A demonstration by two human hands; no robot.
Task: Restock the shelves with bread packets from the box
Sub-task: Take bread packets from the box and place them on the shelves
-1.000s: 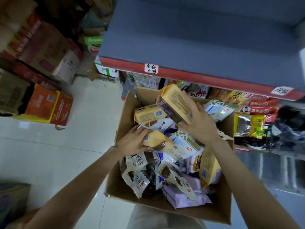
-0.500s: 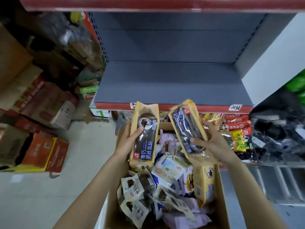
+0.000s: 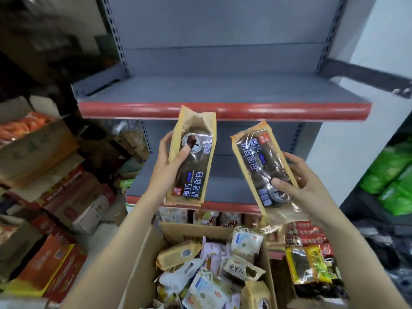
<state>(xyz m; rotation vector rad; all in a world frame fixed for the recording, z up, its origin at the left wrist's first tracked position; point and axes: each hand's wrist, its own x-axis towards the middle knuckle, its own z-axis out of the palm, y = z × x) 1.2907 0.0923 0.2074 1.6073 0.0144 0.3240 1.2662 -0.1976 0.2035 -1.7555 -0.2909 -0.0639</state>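
Below the red-edged shelf [image 3: 223, 112], the left hand [image 3: 165, 166] gripped one bread packet [image 3: 191, 157]; the right hand [image 3: 298, 181] pinched another, perhaps identical, packet [image 3: 263, 161], both above the box [image 3: 142, 259].

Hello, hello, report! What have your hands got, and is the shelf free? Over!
Left hand grips one bread packet. Right hand grips another packet. Shelf bare ahead, nothing blocking. Box below, plenty left.

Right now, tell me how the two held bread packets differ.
The left packet stands nearly upright, print right way up; the right packet tilts left, print upside down. The left hand grips its packet mid-body; the right hand grips its packet's lower end. Both are tan-edged, holding dark bread.
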